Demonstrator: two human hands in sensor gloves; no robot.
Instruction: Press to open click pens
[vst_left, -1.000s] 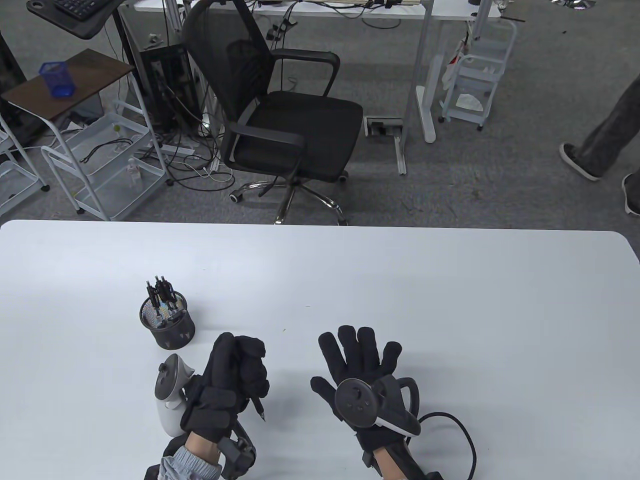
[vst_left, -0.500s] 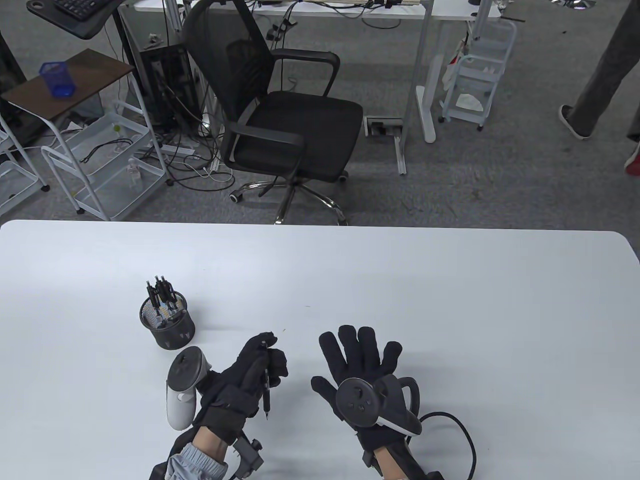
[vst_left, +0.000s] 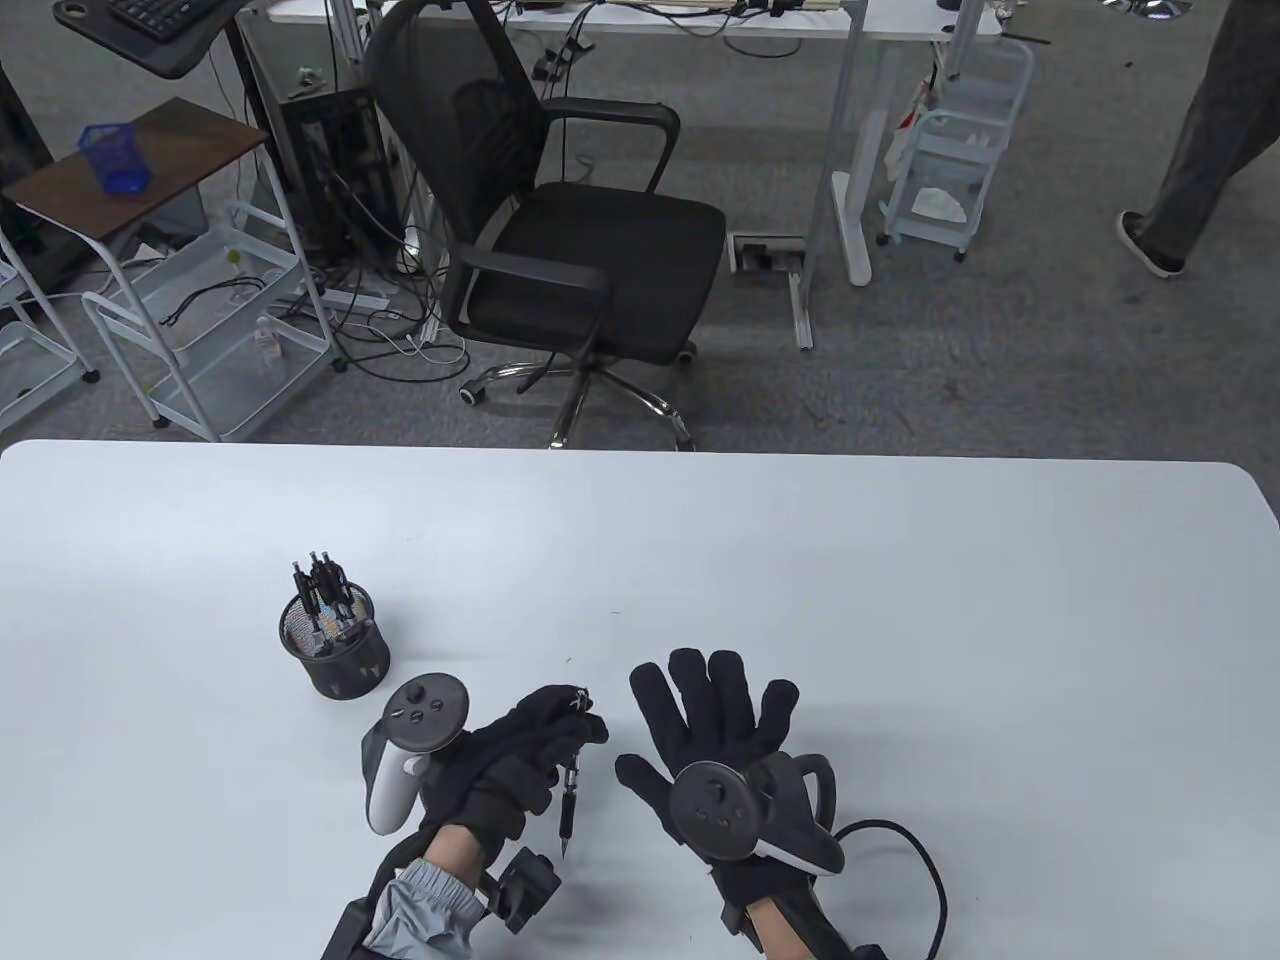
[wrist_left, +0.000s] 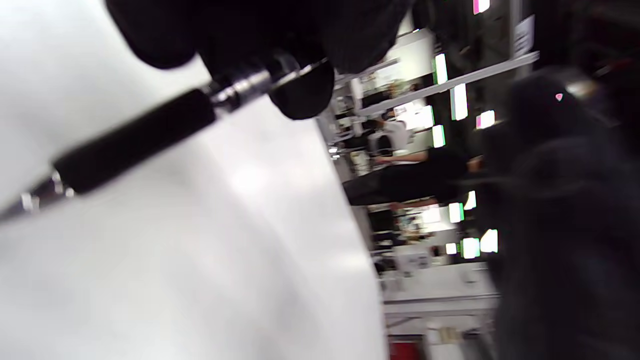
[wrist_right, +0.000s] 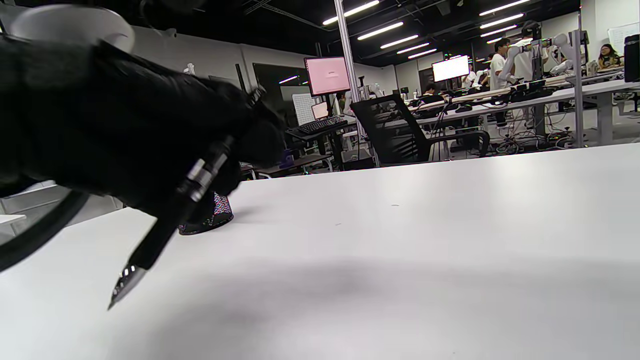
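Observation:
My left hand (vst_left: 530, 745) grips a black click pen (vst_left: 570, 795) with a silver collar, its tip pointing down toward me and held above the white table (vst_left: 800, 560). In the left wrist view the pen (wrist_left: 135, 140) runs diagonally from under my fingers. The right wrist view shows the pen (wrist_right: 165, 235) with its metal tip just over the tabletop, in my left hand (wrist_right: 125, 145). My right hand (vst_left: 715, 715) lies flat on the table beside it, fingers spread, holding nothing. A black mesh pen cup (vst_left: 333, 645) with several black pens (vst_left: 322, 585) stands left of my hands.
A black cable (vst_left: 925, 880) loops from my right wrist at the near edge. Beyond the table's far edge stand a black office chair (vst_left: 560, 230), white carts (vst_left: 230, 340) and a desk frame. A person's leg (vst_left: 1200, 150) is at the far right.
My left hand rolled palm-down and shifted right toward the right hand, turning the pen so that it hangs below the fingers. The right hand stayed flat. The person beyond the table walked away.

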